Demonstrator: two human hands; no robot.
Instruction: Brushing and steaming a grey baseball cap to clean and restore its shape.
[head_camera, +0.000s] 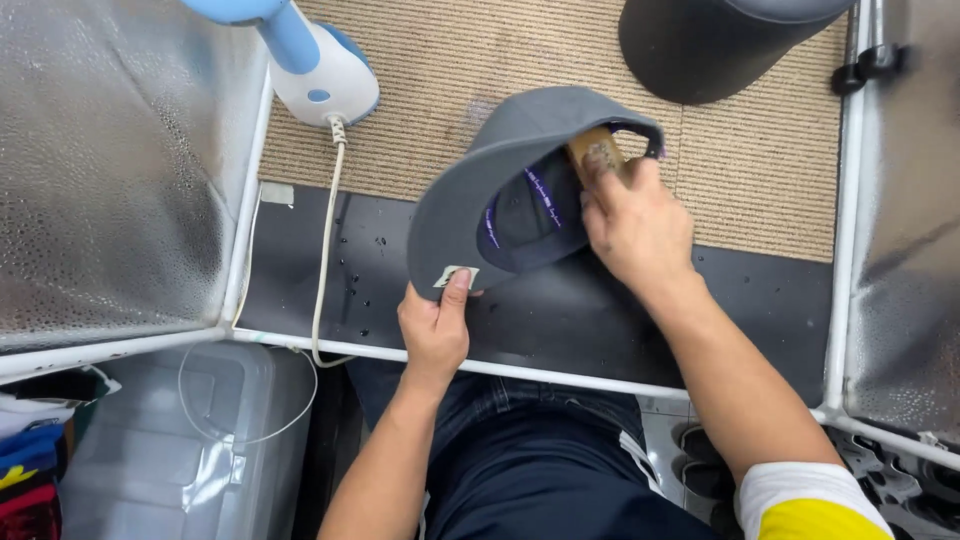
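Under your left hand (434, 328), right at the thumb tip, a small square sticker (455, 277) sits on the grey brim: white with a greenish middle. Just beside your right hand (634, 228), inside the cap, thin purple-and-white printed tape strips (543, 196) run along the dark seams. Their print is too small to read.
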